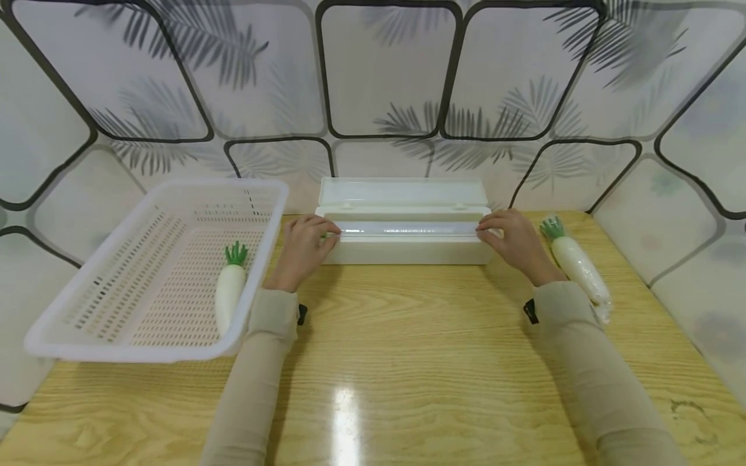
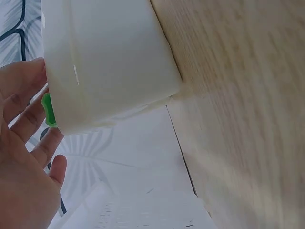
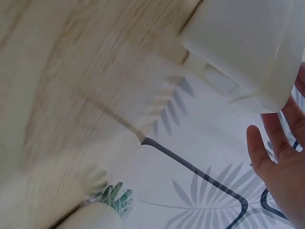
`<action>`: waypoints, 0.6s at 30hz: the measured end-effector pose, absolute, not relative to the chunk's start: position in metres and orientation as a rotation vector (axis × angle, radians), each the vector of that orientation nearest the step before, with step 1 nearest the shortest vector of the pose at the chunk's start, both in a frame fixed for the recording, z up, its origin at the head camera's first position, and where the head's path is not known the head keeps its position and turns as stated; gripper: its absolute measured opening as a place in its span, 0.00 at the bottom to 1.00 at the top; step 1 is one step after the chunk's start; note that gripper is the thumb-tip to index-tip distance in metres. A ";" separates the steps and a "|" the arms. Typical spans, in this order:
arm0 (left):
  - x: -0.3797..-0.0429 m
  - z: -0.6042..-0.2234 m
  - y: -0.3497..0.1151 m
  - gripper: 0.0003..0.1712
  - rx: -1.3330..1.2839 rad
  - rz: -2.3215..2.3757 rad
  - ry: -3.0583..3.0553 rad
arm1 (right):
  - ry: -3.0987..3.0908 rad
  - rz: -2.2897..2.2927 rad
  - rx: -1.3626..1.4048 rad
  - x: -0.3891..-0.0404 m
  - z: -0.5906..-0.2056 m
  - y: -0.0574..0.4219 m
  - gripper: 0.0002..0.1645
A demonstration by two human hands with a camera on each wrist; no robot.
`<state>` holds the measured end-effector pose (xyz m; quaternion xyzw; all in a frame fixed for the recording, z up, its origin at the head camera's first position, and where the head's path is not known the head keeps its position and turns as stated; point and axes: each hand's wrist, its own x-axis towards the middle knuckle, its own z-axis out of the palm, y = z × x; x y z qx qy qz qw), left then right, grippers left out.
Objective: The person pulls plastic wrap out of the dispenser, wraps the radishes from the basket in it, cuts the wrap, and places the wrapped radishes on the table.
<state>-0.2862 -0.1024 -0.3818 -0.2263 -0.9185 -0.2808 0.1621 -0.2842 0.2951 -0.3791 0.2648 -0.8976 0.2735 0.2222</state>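
Note:
A long white cling film dispenser (image 1: 408, 253) stands at the back of the table with its lid (image 1: 402, 192) raised. Clear cling film (image 1: 408, 228) lies shiny across its opening. At the left end, my left hand (image 1: 304, 247) pinches the film's edge between thumb and fingers. My right hand (image 1: 515, 244) does likewise at the right end. The left wrist view shows a green piece (image 2: 49, 110) on the dispenser beside the left fingers; the film itself is hidden there. In the right wrist view, fingers reach up beside the dispenser's end.
On the left stands a white perforated basket (image 1: 146, 353) holding a white radish (image 1: 230, 291) with a green top. Another white radish (image 1: 583, 270), wrapped in shiny clear film, lies right of my right hand. A patterned covering (image 1: 384, 71) rises behind the wooden table (image 1: 419, 362).

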 end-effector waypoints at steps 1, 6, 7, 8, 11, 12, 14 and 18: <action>-0.287 -0.381 -0.102 0.07 -0.640 -0.799 -2.630 | -2.488 0.756 0.725 -0.285 -0.379 0.295 0.04; -0.290 -0.377 -0.101 0.07 -0.622 -0.783 -2.660 | -2.478 0.765 0.679 -0.290 -0.381 0.293 0.02; -0.291 -0.377 -0.101 0.07 -0.622 -0.780 -2.663 | -2.471 0.778 0.664 -0.291 -0.382 0.292 0.02; -0.292 -0.377 -0.102 0.07 -0.620 -0.774 -2.668 | -2.464 0.792 0.649 -0.291 -0.382 0.291 0.03; -0.294 -0.376 -0.102 0.07 -0.613 -0.767 -2.687 | -2.468 0.851 0.593 -0.290 -0.382 0.290 0.04; -0.294 -0.376 -0.102 0.08 -0.612 -0.766 -2.693 | -2.471 0.871 0.576 -0.290 -0.381 0.289 0.05; -0.295 -0.376 -0.102 0.08 -0.608 -0.763 -2.702 | -2.481 0.906 0.540 -0.291 -0.381 0.288 0.06; -0.296 -0.375 -0.100 0.08 -0.611 -0.763 -2.703 | -2.474 0.966 0.478 -0.293 -0.382 0.286 0.07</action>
